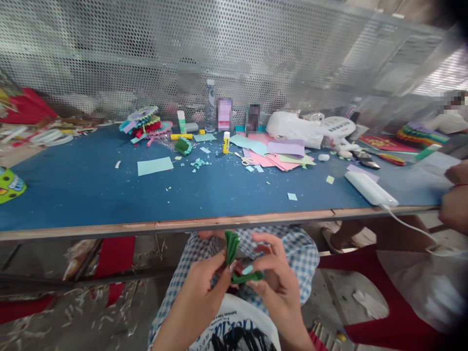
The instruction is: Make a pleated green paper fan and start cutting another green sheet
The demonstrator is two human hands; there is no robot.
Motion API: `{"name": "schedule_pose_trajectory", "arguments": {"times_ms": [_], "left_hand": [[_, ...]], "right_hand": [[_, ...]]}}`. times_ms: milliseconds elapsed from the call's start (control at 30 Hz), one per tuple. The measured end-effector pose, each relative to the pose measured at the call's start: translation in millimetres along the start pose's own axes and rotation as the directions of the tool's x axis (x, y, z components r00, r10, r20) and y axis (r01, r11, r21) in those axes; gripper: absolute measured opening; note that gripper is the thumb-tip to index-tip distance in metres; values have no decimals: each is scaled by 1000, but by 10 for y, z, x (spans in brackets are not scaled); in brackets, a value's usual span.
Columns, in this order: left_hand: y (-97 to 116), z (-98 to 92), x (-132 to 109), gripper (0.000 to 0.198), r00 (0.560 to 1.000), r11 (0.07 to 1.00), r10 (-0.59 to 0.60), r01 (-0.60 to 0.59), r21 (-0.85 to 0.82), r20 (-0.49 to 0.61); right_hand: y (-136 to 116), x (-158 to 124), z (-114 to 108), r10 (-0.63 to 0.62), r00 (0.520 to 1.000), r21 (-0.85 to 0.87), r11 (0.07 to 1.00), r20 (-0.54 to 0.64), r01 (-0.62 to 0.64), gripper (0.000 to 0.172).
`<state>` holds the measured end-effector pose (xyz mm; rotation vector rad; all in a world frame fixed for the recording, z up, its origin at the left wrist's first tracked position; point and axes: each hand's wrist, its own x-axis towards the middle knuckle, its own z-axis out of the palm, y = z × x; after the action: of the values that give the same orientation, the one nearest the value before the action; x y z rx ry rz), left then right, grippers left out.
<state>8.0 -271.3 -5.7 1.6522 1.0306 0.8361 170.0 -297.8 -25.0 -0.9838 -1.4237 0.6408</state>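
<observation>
Over my lap, my left hand [210, 278] pinches a strip of dark green pleated paper [231, 247] between thumb and fingers. One folded end stands up above that hand; the other part runs across to the right. My right hand [280, 275] grips this lower part between thumb and fingertips. A small pale turquoise piece [247, 269] shows at its fingertips; whether it is loose or stuck on I cannot tell. On the blue table [219, 195] beyond, a green and turquoise paper piece [183, 146] lies near a turquoise paper sheet [155, 166].
A yellow glue stick [226, 144] stands by scissors [244, 159] and a pile of coloured paper [285, 155]. Ruffled paper pieces [144, 124] lie at the back left. A white power bank [370, 188] with a cable is at right, near another person's arm [455, 207].
</observation>
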Motion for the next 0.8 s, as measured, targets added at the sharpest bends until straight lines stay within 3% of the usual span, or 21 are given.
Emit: {"name": "schedule_pose_trajectory", "arguments": {"times_ms": [100,200,267,400,500,667,800], "left_hand": [[23,-20,-61,25,993,984,-5,-16,176,117],[29,-4,-93,24,991,966,2,-36,256,133],[39,13,-93,22,988,963,-17,-24,268,152],[82,16,-81,27,982,965,-37,-13,261,183],[106,-19,-101,26,981,972,-33,-14,237,191],[66,-65,-122,41,990,988,-23,2,156,136],[-12,28,-51,50,996,992,28,-38,121,83]], "right_hand": [[-73,75,-8,221,963,179,952,153,-247,7],[-82,87,-9,306,914,406,825,266,-394,7],[-49,57,-10,313,917,461,794,249,-396,6],[47,-9,-10,285,950,452,836,126,-311,7],[89,-23,0,305,950,465,832,70,-302,8],[90,-20,13,363,931,508,794,45,-334,5],[88,-19,39,370,929,508,804,-19,-310,7]]}}
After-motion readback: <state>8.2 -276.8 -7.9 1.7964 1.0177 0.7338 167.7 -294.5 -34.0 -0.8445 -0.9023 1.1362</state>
